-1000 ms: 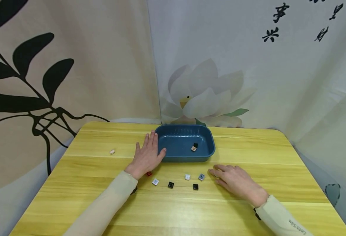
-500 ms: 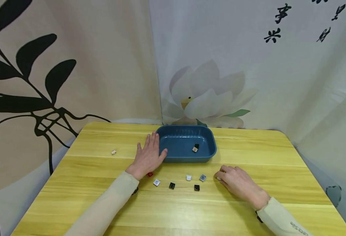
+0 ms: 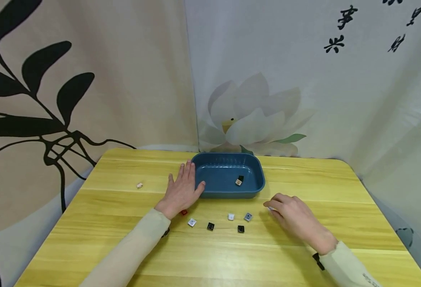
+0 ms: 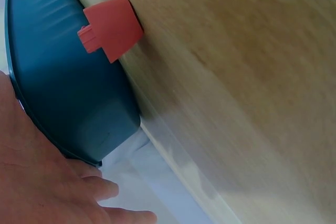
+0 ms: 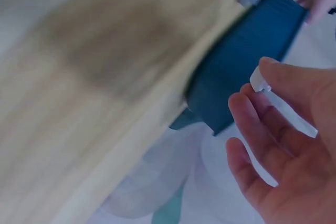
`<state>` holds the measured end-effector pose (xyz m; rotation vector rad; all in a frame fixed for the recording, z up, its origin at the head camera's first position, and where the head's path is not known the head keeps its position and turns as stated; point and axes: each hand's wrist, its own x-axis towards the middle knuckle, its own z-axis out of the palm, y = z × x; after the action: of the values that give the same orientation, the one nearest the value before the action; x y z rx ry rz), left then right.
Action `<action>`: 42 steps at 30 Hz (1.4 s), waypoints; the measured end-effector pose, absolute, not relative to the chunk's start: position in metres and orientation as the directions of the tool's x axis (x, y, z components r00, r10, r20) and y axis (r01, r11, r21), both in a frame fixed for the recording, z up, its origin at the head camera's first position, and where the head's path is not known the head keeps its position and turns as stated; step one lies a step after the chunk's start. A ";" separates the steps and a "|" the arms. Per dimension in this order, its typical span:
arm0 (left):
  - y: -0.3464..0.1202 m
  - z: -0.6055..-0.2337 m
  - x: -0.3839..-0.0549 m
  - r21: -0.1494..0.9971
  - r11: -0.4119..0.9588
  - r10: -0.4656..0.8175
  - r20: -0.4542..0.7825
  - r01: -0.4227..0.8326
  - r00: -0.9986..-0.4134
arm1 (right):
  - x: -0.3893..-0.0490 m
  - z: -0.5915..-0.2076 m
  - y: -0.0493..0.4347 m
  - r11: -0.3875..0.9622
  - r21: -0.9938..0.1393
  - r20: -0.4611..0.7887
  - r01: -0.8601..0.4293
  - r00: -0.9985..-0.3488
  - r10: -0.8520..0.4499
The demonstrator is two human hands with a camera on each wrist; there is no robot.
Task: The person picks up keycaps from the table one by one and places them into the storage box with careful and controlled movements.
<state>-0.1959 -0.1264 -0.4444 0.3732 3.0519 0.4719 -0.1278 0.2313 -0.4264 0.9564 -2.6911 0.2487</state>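
Between thumb and fingertips, my right hand (image 3: 296,217) pinches a white keycap (image 5: 258,80), raised off the table in the right wrist view. My left hand (image 3: 180,192) rests with straight fingers against the left side of a blue tray (image 3: 228,195). Inside the tray lie a black keycap (image 3: 241,177) and a beige keycap (image 3: 238,182), touching. A red keycap (image 4: 115,27) stands close to the tray wall in the left wrist view, partly hidden by my left wrist in the head view.
In front of the tray lie a white keycap (image 3: 191,222), a black keycap (image 3: 210,226), another white keycap (image 3: 231,216), a grey-blue keycap (image 3: 248,217) and a second black keycap (image 3: 240,229). A small pale piece (image 3: 139,185) lies far left on the wooden table (image 3: 203,263).
My right hand, earlier spread low over the table, has closed its fingertips on the white keycap and lifted it slightly. The left hand stays at the tray. The head view has shifted a little.
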 end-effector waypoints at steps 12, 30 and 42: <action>-0.126 -0.443 -0.194 0.292 0.927 0.245 0.009 0.237 -0.970 | -0.149 -0.399 0.209 0.770 -0.092 0.417 -0.632 -0.727 -0.546; -0.127 -0.444 -0.195 0.285 0.931 0.236 0.008 0.229 -0.972 | -0.197 -0.390 0.152 0.779 -0.131 0.353 -0.613 -0.763 -0.541; -0.127 -0.444 -0.195 0.276 0.936 0.229 -0.002 0.220 -0.973 | -0.224 -0.410 0.129 0.790 -0.130 0.206 -0.599 -0.796 -0.569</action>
<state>-0.1945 -0.1266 -0.4441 0.3548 3.0575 0.4298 -0.2240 0.1287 -0.4104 0.9277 -2.8233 0.2835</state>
